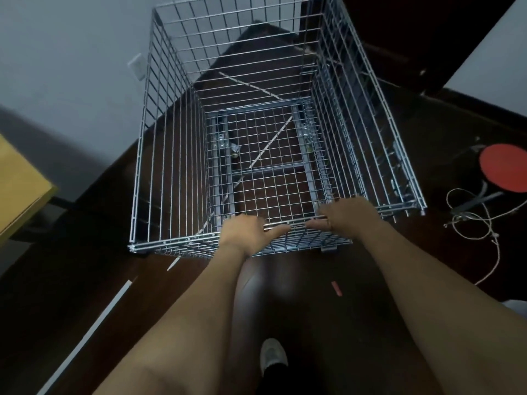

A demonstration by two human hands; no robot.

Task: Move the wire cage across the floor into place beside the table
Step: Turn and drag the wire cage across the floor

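Observation:
A tall silver wire cage (171, 138), open at the top, stands on the dark wooden floor in the middle of the view. Through its mesh bottom I see the frame and small wheels. My left hand (248, 232) grips the near top rail, thumb stretched along the wire. My right hand (345, 213) holds the same rail a little to the right, fingers curled over it. A yellow wooden table (20, 186) shows at the left edge, apart from the cage.
A grey wall (71, 67) rises behind the cage on the left. A red round object (504, 171) and a tangle of cord (473, 220) lie on the floor to the right. White tape lines (94, 332) cross the floor. My foot (272, 356) is below.

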